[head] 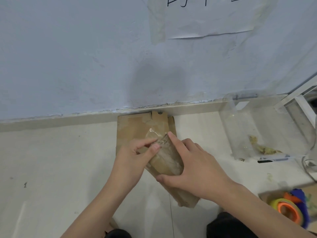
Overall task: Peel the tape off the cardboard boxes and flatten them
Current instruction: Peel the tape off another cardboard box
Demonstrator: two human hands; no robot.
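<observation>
Down on the pale floor [68, 160], my right hand [193, 170] grips a small cardboard box [169, 167] while my left hand [135, 160] pinches its clear tape [154, 134] above flattened cardboard [135, 129] lying against the wall [85, 57].

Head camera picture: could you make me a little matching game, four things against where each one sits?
Things:
1. flattened cardboard
2. clear plastic container
3. tape rolls
4. paper sheet

Places:
A. taped on the wall, top
B. lower right corner
C. on the floor against the wall, beyond the hands
D. on the floor to the right, by the wall

Pairs: 1-C, 2-D, 3-B, 4-A
</observation>
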